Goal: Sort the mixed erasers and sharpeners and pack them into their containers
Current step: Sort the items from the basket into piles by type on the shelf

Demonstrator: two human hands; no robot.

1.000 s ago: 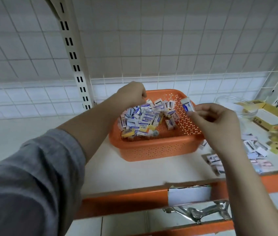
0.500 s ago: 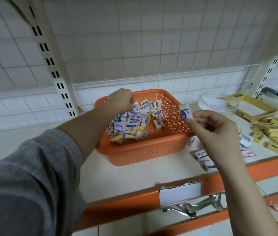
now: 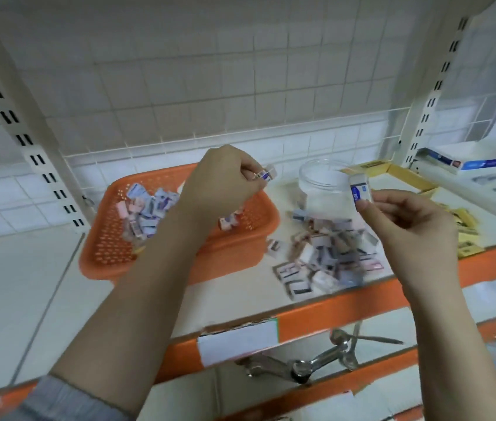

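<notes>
Clearly the sorting is midway: many small wrapped pieces remain in the perforated orange plastic basket [image 3: 246, 235], while a loose pile of small boxed pieces [image 3: 328, 253] lies right of it on the white shelf [image 3: 28, 284]. The left hand [image 3: 222, 186] pinches a small wrapped piece [image 3: 266, 173] above the basket, the right hand [image 3: 407, 226] pinches a white eraser in a blue sleeve [image 3: 360, 189] near the clear round plastic jar [image 3: 322, 185], seemingly empty; flat yellow cardboard boxes [image 3: 465, 220] crowd the far right.

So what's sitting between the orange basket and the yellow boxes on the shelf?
In the head view, a loose pile of small packets and a clear jar behind it.
</notes>
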